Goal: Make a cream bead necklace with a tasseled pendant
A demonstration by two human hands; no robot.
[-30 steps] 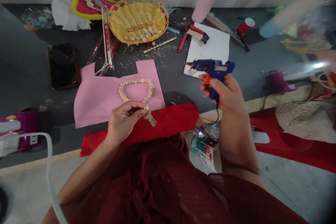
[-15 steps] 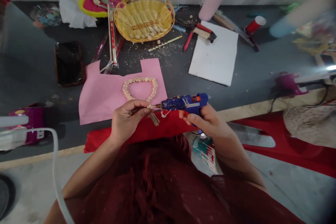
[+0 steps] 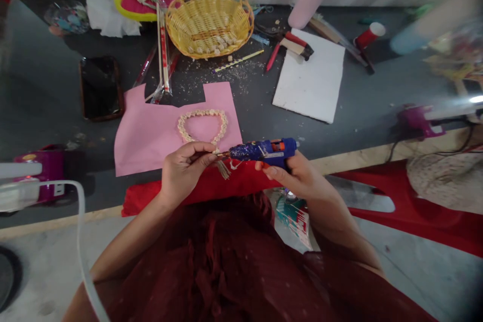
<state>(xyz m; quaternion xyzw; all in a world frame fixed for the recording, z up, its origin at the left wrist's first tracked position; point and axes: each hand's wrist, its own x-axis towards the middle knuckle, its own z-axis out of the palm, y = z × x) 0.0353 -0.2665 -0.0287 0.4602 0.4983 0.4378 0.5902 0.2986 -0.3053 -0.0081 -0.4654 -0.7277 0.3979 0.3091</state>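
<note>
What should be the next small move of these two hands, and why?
Probably, the right hand should squeeze the blue glue gun lightly while the left hand holds still. The nozzle is at the lower end of the cream loop, above the tassel, and the left fingers pinch beside it, so too much glue might reach them.

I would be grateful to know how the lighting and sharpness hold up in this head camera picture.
Head view: dim, greyish light overall; small bright glare at the far right edge; blue-based bottle there blurred; upper right corner dark; glue gun and left hand reasonably clear, fine detail soft.
</note>
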